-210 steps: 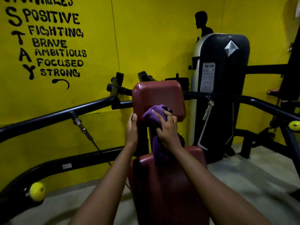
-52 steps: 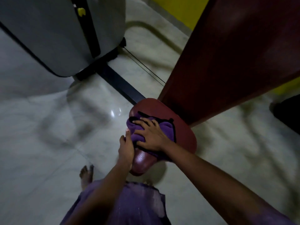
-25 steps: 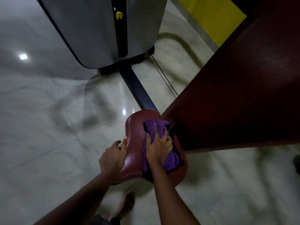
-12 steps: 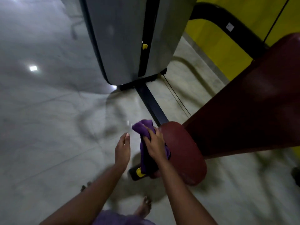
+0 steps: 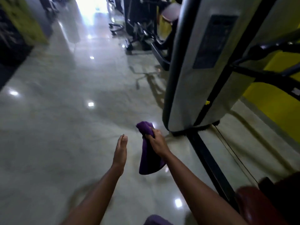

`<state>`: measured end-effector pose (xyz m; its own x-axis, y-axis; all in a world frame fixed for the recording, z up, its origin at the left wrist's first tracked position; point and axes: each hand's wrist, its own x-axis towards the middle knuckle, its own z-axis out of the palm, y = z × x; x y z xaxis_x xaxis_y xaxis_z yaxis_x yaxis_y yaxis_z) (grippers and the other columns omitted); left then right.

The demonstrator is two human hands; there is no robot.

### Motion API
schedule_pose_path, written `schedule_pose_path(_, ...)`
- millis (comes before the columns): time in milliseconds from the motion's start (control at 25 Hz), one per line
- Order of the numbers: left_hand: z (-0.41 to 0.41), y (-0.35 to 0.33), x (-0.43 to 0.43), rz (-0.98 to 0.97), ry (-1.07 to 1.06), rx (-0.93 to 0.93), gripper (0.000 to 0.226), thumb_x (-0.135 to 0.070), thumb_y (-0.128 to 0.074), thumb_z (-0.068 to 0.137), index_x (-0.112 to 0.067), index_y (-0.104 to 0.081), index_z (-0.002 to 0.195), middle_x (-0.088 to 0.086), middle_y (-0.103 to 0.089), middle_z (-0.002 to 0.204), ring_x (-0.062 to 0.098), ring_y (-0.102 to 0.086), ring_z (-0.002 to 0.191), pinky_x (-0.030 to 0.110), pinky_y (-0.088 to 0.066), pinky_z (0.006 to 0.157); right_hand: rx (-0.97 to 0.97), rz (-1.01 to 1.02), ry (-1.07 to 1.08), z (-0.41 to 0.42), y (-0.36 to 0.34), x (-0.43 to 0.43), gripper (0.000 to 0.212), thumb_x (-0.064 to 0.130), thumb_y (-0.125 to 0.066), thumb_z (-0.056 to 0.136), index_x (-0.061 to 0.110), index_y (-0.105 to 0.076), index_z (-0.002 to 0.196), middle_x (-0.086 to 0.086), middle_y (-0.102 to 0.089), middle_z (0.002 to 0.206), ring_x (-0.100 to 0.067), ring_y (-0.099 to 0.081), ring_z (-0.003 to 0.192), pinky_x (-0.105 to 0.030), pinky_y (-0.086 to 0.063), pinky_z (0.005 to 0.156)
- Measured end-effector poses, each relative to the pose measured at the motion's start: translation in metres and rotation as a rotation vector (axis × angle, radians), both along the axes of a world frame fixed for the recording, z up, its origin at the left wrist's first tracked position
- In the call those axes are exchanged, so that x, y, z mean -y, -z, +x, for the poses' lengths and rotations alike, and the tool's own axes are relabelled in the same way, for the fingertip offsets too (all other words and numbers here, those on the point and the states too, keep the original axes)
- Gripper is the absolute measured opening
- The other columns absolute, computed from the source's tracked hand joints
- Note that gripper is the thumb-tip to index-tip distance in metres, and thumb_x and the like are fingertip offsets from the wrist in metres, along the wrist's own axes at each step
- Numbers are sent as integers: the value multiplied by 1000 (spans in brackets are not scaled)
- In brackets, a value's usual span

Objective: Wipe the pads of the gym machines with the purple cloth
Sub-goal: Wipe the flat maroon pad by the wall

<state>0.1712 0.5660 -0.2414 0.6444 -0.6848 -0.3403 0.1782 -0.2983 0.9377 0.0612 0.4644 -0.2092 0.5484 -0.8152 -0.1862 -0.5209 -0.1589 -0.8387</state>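
The purple cloth hangs bunched from my right hand, which grips it in the air above the floor. My left hand is beside it on the left, flat, fingers together and extended, holding nothing and not touching the cloth. The dark red seat pad of the machine shows only at the bottom right corner, well clear of both hands.
A grey weight-stack housing stands right of my hands on a black floor beam, with a thin cable beside it. The yellow wall is far right. More dark machines stand further back. Glossy tiled floor spreads left.
My view has swung up and away from the red seat pad toward the open floor. My right hand has lifted the cloth off the pad; my left hand has let go of the seat.
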Motion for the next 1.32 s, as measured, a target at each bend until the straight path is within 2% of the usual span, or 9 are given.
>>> schedule_pose_path(80,57,-15,11,-38,-57,45,54,-45,-31,99,-22,-26,148,-1,-31,153,18,-30,140,35,-21,112,29,-11,-40,57,-12,21,34,23,-50,92,16,-55,125,-11,-58,116,-27,-54,106,-28,-37,82)
schedule_pose_path(240,180,-33,60,-147,-169,67,52,-40,-32,100,-19,-28,147,2,-34,151,18,-32,139,33,-22,111,111,-66,-86,178,-29,76,35,23,-50,93,16,-53,127,-10,-62,117,-28,-57,106,-33,-41,83)
schedule_pose_path(320,234,-38,94,-187,-178,58,51,-40,-31,100,-18,-29,147,2,-34,152,17,-31,139,34,-21,113,179,-71,-64,228,-36,106,35,21,-50,94,17,-51,129,-9,-62,117,-26,-57,105,-30,-41,81)
schedule_pose_path(480,343,-57,182,-215,-139,48,50,-37,-31,101,-18,-28,147,2,-31,153,17,-30,140,33,-20,114,274,-42,-42,336,-59,190,35,20,-48,96,17,-50,130,-6,-62,114,-20,-56,103,-24,-37,79)
schedule_pose_path(640,441,-76,258,-224,-108,39,54,-44,-30,99,-20,-29,147,0,-31,153,16,-28,141,34,-20,113,322,-33,-15,430,-81,267,33,20,-47,96,17,-52,128,-3,-60,103,-21,-57,98,-28,-41,79)
schedule_pose_path(800,544,-82,345,-245,-104,20,57,-48,-32,97,-20,-29,147,0,-31,153,16,-28,141,35,-20,112,328,-53,-12,528,-81,346,30,23,-47,95,17,-54,124,-6,-63,110,-25,-59,102,-33,-45,84)
schedule_pose_path(1000,688,-98,454,-285,-20,83,53,-43,-28,99,-21,-27,148,0,-30,154,15,-25,142,34,-17,114,339,-95,34,666,-84,455,36,24,-47,96,17,-50,131,-6,-60,120,-22,-56,109,-35,-44,92)
schedule_pose_path(1160,804,-117,547,-305,54,115,50,-35,-26,101,-17,-26,148,1,-28,154,14,-25,142,33,-15,114,346,-70,90,771,-101,539,34,23,-46,97,16,-51,130,-6,-62,116,-18,-56,102,-27,-40,81)
schedule_pose_path(1320,876,-123,637,-327,112,74,50,-34,-27,101,-16,-27,148,2,-29,154,14,-25,142,31,-15,114,361,-58,199,842,-112,616,30,25,-46,96,17,-54,125,-4,-61,108,-19,-56,99,-26,-38,80)
